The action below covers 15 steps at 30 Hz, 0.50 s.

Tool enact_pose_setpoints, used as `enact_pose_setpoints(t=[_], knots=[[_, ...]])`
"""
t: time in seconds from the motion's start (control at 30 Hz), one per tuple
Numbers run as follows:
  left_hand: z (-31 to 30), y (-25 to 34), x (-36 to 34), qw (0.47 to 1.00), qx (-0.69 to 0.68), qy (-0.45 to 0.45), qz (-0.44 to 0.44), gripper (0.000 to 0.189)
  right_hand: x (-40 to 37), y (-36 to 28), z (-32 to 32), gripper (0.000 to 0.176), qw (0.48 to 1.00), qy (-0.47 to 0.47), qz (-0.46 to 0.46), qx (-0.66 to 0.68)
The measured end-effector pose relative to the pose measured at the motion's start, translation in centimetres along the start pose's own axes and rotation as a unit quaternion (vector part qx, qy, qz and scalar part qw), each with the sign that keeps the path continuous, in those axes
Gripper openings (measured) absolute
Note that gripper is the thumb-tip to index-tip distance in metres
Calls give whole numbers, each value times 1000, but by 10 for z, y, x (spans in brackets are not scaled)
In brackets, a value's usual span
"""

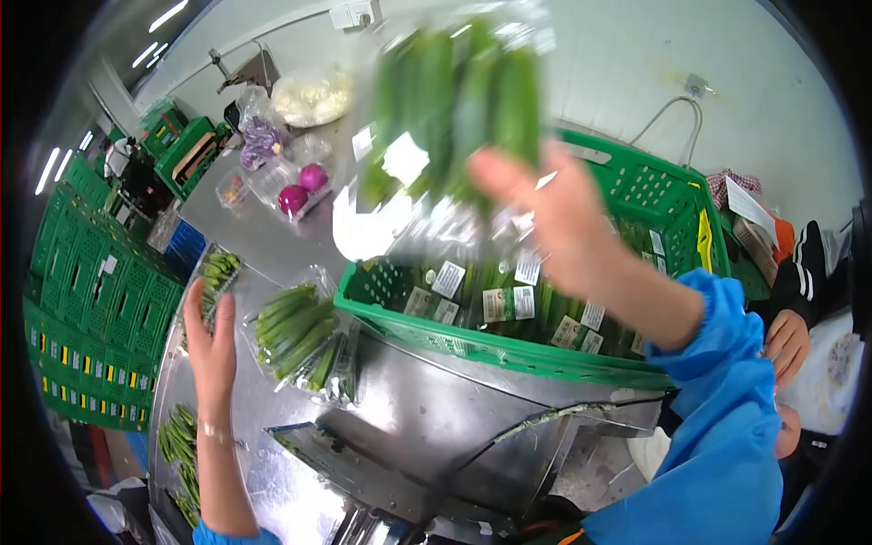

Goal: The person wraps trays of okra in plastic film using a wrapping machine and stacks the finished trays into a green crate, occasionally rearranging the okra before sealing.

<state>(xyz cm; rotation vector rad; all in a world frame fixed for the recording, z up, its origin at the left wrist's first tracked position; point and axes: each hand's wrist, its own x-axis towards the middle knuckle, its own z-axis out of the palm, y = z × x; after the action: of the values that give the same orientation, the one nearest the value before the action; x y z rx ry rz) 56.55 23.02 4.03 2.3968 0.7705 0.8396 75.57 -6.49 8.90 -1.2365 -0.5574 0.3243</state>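
Note:
My right hand (554, 213) grips the lower edge of a clear plastic bag of long green vegetables (454, 100), raised above the crate and blurred by motion. Beneath it stands a green crate (436, 341), with several labelled bags (509, 304) of green produce inside. My left hand (213, 336) is open with fingers apart, holding nothing, over the left side of the steel table. Just right of that hand lies another clear bag of long green vegetables (295, 331). A small pack of green pods (218, 270) is beyond its fingertips.
Loose green pods (182, 454) lie along the table's left edge. Red onions in wrap (304, 189) and a bag of pale produce (312, 98) sit at the back. Stacked green crates (95, 309) stand left. Another person's hand (788, 343) is at the right.

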Motion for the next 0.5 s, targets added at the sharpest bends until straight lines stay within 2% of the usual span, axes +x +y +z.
enact_pose_setpoints(t=[0.03,0.07,0.1,0.13,0.17,0.2,0.23,0.27,0.3,0.33,0.37,0.43,0.5], knots=[[14,-61,5,991,133,16,20,59,2,-11,-16,33,999,35,-26,-29],[32,-119,-1,994,85,-44,-55,66,5,-16,-28,33,997,50,-53,-28],[43,-152,-4,986,36,-104,-125,72,4,-21,-41,34,994,69,-84,-26],[42,-129,-8,969,96,-180,-141,76,-4,-27,-54,34,993,77,-87,-25],[41,-106,-12,941,156,-255,-156,80,-15,-35,-68,33,996,77,5,-43],[47,-117,-16,940,239,-212,-115,78,-24,-37,-77,33,991,75,98,-60],[47,-115,-13,940,237,-217,-114,78,-34,-33,-79,33,990,78,102,-63],[43,-111,-9,955,91,-170,-224,73,-43,-26,-78,34,983,113,142,-25],[41,-109,-7,936,-59,-112,-327,68,-50,-18,-79,35,973,144,180,13],[44,-111,-9,935,-63,-63,-344,57,-55,-3,-88,38,970,119,212,-20],[46,-115,-7,935,-63,-58,-345,57,-56,14,-97,40,965,92,242,-52],[50,-127,-2,897,15,-138,-419,51,-45,43,-95,44,949,32,314,-3],[55,-147,-2,892,-75,-130,-426,49,-31,75,-73,40,941,15,328,86]])
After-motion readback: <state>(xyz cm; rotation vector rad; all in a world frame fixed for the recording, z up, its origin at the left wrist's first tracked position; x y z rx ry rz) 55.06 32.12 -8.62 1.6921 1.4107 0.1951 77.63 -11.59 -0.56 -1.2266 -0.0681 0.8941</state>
